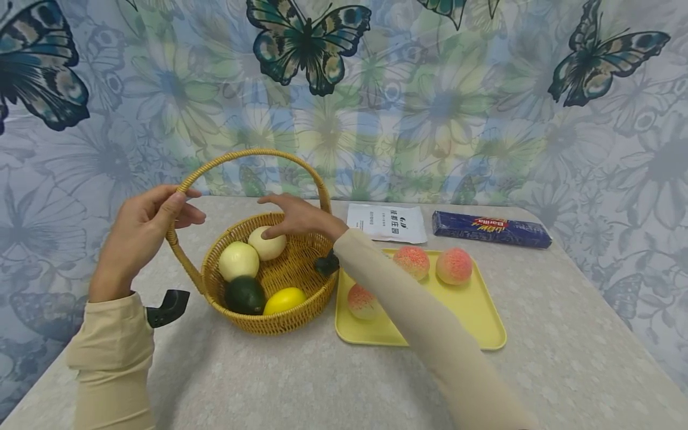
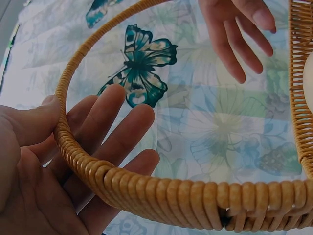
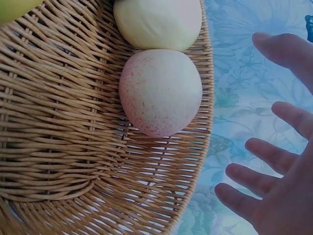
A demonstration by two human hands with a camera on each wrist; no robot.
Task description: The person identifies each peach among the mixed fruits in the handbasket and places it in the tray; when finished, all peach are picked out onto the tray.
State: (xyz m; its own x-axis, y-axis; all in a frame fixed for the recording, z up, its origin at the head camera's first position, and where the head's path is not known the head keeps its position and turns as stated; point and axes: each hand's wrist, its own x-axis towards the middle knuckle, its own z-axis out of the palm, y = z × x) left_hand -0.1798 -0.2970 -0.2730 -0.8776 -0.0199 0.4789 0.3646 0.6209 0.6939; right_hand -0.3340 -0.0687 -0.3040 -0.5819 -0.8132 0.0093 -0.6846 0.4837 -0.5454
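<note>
My left hand (image 1: 137, 230) holds the left side of the wicker basket's handle (image 1: 252, 153) between thumb and fingers. In the left wrist view the handle (image 2: 88, 169) crosses that palm. Over the far side of the basket (image 1: 271, 324) hovers my right hand (image 1: 303, 216), fingers spread and nothing in them. Closest to it lies a pale peach (image 1: 267, 242), whose pink flecks show in the right wrist view (image 3: 161, 93). The basket also holds a pale yellow-green round fruit (image 1: 239, 261), a dark green avocado-like fruit (image 1: 245, 295) and a yellow lemon (image 1: 285, 300).
Right of the basket, a yellow tray (image 1: 424, 341) bears three pink peaches (image 1: 454, 266), one partly behind my right sleeve (image 1: 419, 310). Behind the tray lie a white printed packet (image 1: 387, 223) and a blue Barilla pasta package (image 1: 491, 230). A butterfly-patterned cloth (image 1: 376, 119) hangs behind the table.
</note>
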